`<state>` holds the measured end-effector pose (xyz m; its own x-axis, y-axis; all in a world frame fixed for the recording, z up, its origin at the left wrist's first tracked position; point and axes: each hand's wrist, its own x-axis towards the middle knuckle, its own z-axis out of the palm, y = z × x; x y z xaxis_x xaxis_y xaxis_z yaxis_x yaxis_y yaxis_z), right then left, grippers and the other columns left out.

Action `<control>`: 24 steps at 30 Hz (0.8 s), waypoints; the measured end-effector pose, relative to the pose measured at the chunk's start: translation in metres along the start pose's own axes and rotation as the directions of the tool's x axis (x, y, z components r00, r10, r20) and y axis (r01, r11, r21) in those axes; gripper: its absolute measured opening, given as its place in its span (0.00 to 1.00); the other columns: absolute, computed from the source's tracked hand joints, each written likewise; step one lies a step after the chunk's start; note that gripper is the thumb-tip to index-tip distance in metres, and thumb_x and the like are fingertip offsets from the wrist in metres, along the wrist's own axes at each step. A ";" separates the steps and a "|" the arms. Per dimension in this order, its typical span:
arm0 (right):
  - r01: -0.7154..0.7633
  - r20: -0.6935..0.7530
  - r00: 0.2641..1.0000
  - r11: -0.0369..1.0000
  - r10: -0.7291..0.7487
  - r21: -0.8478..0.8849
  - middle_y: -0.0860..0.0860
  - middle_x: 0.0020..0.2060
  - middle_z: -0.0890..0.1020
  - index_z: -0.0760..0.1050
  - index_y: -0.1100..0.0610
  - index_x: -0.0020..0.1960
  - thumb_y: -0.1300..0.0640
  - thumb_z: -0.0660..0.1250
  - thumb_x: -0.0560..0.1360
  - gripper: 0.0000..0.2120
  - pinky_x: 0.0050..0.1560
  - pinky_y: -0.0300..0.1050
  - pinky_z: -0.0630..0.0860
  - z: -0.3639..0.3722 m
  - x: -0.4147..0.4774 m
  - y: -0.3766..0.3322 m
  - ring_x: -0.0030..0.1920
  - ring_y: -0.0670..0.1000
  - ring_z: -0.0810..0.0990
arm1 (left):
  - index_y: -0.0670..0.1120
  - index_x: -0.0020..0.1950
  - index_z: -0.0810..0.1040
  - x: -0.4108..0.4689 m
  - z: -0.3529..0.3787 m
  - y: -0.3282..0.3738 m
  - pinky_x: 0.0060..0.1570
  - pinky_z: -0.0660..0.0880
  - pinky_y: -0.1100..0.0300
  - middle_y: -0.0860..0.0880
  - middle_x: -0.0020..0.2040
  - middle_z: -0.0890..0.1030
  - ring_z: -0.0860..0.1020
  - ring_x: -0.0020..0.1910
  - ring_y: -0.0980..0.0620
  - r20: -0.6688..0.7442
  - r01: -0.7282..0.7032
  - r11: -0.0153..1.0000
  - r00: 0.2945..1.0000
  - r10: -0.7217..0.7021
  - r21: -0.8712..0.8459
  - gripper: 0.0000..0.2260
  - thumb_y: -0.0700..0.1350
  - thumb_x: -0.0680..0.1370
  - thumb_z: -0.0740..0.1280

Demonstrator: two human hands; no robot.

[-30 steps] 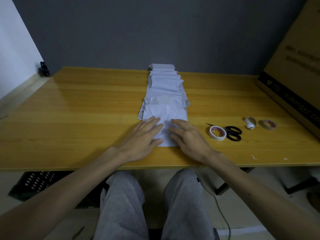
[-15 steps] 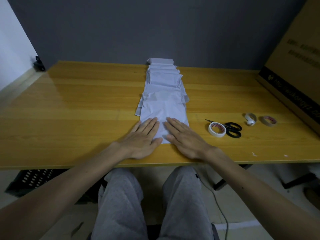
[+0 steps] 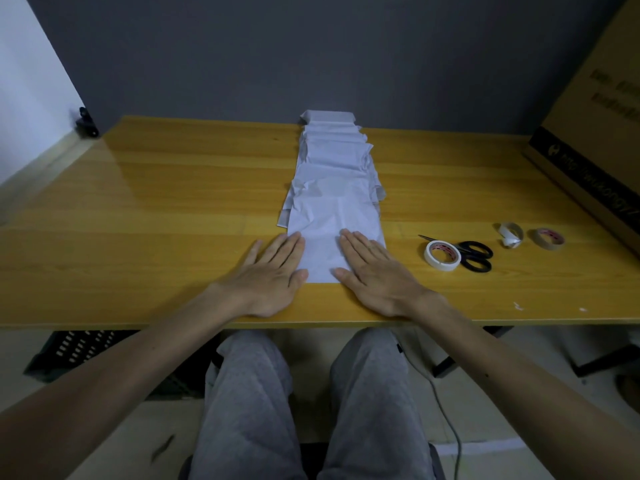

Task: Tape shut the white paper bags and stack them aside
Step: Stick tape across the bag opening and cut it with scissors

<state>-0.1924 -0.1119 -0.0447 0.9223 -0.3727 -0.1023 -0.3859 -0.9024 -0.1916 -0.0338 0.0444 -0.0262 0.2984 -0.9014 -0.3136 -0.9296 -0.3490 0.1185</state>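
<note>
Both the left hand [image 3: 266, 275] and right hand [image 3: 375, 275] have slid apart, flat, gripping nothing, pressing the nearest white paper bag [image 3: 329, 233], whose row [image 3: 332, 157] runs lengthwise toward the wall [image 3: 311, 57].

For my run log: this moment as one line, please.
left hand: flat, left edge of nearest white paper bag | right hand: flat, its right side | white tape roll, scissors: untouched

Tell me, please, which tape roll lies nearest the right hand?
The white roll beside the black scissors; the pale roll and the brown roll lie farther right, beyond the scissors.
</note>
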 end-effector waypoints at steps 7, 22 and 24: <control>0.010 0.000 1.000 1.000 -0.010 0.006 0.45 0.77 0.39 0.37 0.52 0.78 0.37 0.41 0.80 0.32 0.74 0.41 0.35 0.000 -0.001 -0.001 0.75 0.43 0.36 | 0.48 0.77 0.33 -0.007 -0.009 -0.019 0.75 0.37 0.48 0.54 0.76 0.30 0.31 0.75 0.55 0.053 0.092 0.996 0.994 -0.091 -0.015 0.28 0.54 0.84 0.45; 0.002 -0.006 1.000 1.000 -0.003 -0.024 0.47 0.77 0.39 0.37 0.53 0.78 0.38 0.41 0.81 0.32 0.74 0.42 0.36 -0.002 -0.001 -0.003 0.76 0.44 0.37 | 0.49 0.78 0.36 0.010 0.006 0.016 0.75 0.37 0.52 0.54 0.78 0.35 0.34 0.76 0.57 -0.094 -0.057 0.998 0.994 0.058 0.017 0.27 0.57 0.83 0.40; 0.005 -0.002 1.000 1.000 -0.005 -0.029 0.47 0.77 0.39 0.37 0.53 0.78 0.38 0.41 0.81 0.32 0.74 0.42 0.36 -0.002 -0.002 -0.003 0.76 0.44 0.36 | 0.49 0.78 0.36 0.010 0.006 0.015 0.75 0.37 0.52 0.54 0.78 0.35 0.35 0.76 0.58 -0.097 -0.052 0.999 0.994 0.053 0.016 0.28 0.58 0.82 0.40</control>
<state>-0.1927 -0.1092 -0.0419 0.9242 -0.3689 -0.0990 -0.3808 -0.9100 -0.1641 -0.0465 0.0318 -0.0330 0.2683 -0.9392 -0.2144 -0.9471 -0.2978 0.1195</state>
